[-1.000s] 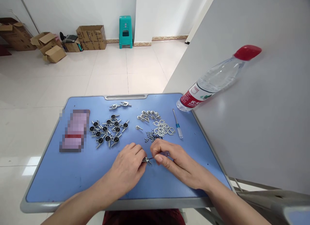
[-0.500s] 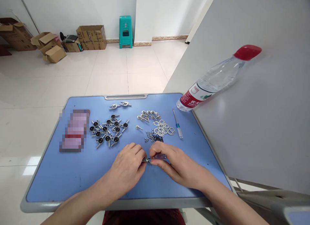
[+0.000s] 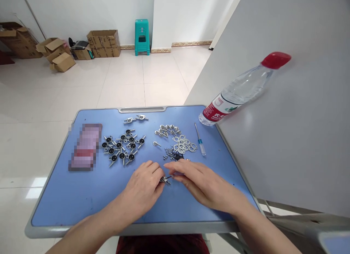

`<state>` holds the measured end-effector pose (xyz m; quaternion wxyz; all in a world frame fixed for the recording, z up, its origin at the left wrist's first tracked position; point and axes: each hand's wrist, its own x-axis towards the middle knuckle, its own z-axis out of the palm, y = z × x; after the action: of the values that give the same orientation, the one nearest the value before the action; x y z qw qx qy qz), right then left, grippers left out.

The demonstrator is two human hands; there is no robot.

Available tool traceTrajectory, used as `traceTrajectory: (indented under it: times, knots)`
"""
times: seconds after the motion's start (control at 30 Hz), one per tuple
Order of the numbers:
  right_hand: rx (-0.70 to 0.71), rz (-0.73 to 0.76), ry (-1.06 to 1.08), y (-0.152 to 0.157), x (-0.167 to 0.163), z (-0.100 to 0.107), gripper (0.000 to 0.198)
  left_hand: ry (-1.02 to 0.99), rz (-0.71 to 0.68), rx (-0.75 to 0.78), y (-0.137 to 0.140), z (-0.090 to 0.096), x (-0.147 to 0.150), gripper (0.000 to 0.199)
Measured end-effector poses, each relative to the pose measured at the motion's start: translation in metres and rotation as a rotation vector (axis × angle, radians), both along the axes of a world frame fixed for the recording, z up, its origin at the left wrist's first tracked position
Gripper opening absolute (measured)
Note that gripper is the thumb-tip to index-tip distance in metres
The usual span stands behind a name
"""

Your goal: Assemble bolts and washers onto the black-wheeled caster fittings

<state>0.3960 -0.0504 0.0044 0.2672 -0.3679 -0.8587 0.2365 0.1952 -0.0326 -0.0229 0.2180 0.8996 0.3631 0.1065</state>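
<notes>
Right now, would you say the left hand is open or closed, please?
Closed: the left hand curls around a small metal part, whose end pokes out.

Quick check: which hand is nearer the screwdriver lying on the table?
Right. The right hand is on the person's side of the screwdriver, not touching it; the left hand is farther off, to its left, holding a small metal part.

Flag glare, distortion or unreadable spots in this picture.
Head view: glare patches on the floor at left; head view: bottle stretched toward the upper right, likely wide-angle; head view: purple item pixelated; head view: metal part in left hand mostly covered, detail unreadable.
</notes>
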Motion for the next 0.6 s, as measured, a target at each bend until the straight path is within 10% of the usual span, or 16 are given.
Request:
traceTrajectory:
  times: [0.17,0.6]
  knots:
    - [0.254,-0.144,0.033,0.003,-0.005,-0.017,0.012,-0.004,-0.001,-0.007,0.001,0.000,-0.001,0.010]
    - [0.321,-0.152,0.132,0.003,-0.009,-0.015,0.016,0.004,0.006,-0.055,0.003,0.003,-0.002,0.004]
